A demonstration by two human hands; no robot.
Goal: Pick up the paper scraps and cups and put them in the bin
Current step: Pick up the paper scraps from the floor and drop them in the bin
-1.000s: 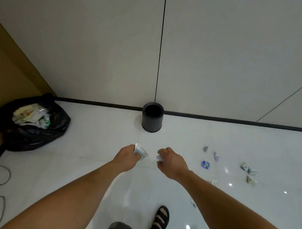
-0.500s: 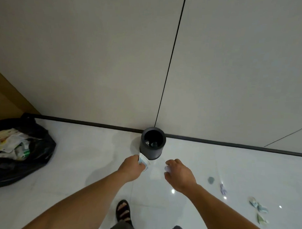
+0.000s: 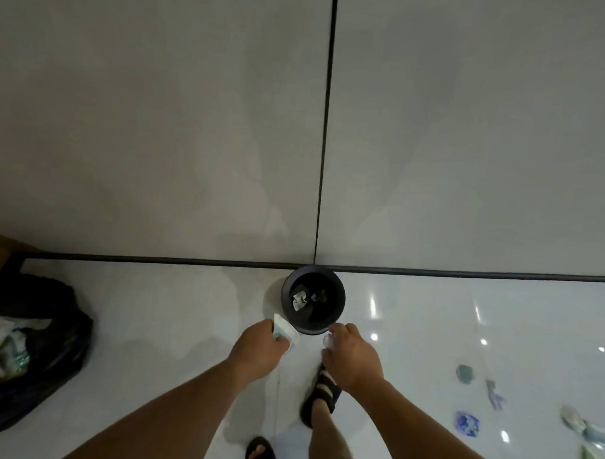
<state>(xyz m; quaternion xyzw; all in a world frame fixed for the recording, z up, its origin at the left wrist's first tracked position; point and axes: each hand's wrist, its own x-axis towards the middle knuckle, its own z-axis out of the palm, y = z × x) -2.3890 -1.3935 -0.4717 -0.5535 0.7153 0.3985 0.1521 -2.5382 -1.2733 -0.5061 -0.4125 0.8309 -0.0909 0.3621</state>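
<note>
A round black bin stands on the white floor against the wall, with crumpled paper lying inside. My left hand grips a small paper cup just short of the bin's near left rim. My right hand is curled round a small pale scrap just below the bin's near right rim. Several loose paper scraps lie on the floor at the right.
A black rubbish bag full of waste sits on the floor at the left. My sandalled feet stand just behind the bin. A dark skirting strip runs along the wall's base.
I have walked up to the bin, which now sits right in front of my hands and shows its inside. Both hands keep their hold and have come to the bin's near rim.
</note>
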